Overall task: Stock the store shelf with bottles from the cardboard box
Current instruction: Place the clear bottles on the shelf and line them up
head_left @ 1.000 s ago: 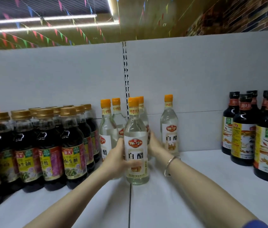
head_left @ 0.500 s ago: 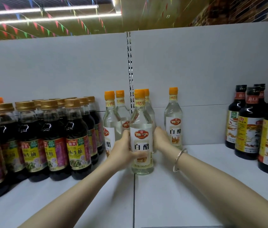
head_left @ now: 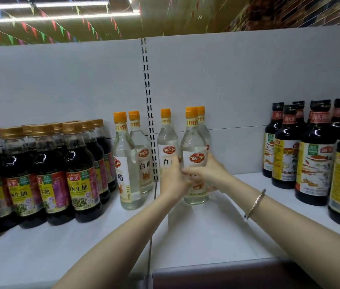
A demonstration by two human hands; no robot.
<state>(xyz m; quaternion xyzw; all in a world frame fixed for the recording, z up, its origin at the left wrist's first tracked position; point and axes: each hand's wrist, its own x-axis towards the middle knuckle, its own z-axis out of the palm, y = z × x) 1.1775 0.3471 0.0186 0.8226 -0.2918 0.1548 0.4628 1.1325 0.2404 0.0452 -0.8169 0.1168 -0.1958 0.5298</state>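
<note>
Standing on the white shelf (head_left: pixel 238 222), just right of the slotted upright (head_left: pixel 149 122), the clear white vinegar bottle (head_left: pixel 195 159) is being set into its row, with the left hand (head_left: pixel 173 180) and right hand (head_left: pixel 208 174) both wrapped round it, fingers clamped on the label. Next comes squaring it with its neighbours and letting go. Half a second ago it stood directly before the upright; it has since shifted right.

The clear vinegar bottles (head_left: pixel 195 163) have orange caps and white labels with a red-orange logo. The dark soy sauce bottles (head_left: pixel 79 174) wear gold caps and yellow, red and purple labels. The shelf (head_left: pixel 60 247) is white.
</note>
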